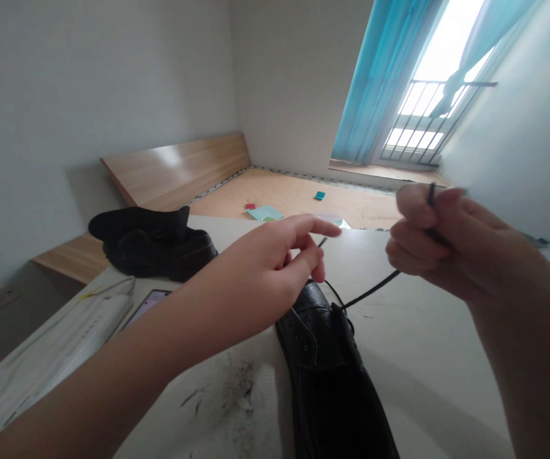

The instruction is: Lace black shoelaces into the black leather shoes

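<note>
A black leather shoe (332, 376) lies on a pale table (423, 344) in front of me. My right hand (442, 245) is closed around a black shoelace (375, 290), which runs taut from the shoe's eyelets up through my fingers. My left hand (279, 261) reaches over the top of the shoe with its fingers pinched on the lace's other end, a short black tip showing past my fingertips.
A second black shoe (155, 245) lies at the table's far left. A white power strip (83, 331) and a phone (148, 303) lie at the near left. Beyond are a bare wooden bed frame (298, 197) with small coloured items and a window with blue curtains (380, 83).
</note>
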A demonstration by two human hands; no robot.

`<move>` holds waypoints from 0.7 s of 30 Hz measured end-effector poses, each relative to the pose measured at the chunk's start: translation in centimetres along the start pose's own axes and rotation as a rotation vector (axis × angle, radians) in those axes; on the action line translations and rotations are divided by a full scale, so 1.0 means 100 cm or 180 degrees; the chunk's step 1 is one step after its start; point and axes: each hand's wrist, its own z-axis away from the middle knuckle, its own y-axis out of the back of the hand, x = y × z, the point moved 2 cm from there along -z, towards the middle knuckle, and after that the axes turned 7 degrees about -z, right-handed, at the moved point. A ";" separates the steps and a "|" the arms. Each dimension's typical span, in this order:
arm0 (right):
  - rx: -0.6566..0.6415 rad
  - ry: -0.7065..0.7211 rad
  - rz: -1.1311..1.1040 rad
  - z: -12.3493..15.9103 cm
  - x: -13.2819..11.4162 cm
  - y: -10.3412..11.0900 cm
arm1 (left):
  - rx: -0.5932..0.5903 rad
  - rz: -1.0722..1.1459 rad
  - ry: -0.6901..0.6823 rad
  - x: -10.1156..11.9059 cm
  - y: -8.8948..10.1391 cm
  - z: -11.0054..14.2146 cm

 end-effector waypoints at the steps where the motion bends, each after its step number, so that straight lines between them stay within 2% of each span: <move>1: -0.0008 -0.0095 0.0350 -0.001 0.003 0.001 | -0.0143 -0.0186 0.0095 -0.003 0.001 0.001; 5: -0.0108 -0.0603 0.1699 -0.010 0.024 -0.004 | -0.0768 -0.1302 0.0555 -0.019 0.005 0.003; 8: -0.0415 -0.0824 0.2003 -0.014 0.035 -0.018 | -0.1019 -0.1886 0.0688 -0.028 0.004 0.003; 12: -0.0852 -0.1157 0.2410 -0.011 0.042 -0.032 | -0.1262 -0.2005 0.0694 -0.031 -0.008 0.005; 16: -0.0875 -0.1164 0.2870 -0.011 0.045 -0.034 | -0.1249 -0.1986 0.0595 -0.028 -0.019 0.005; 21: -0.0997 -0.1197 0.2902 -0.014 0.050 -0.037 | -0.1203 -0.2033 0.0501 -0.026 -0.023 0.005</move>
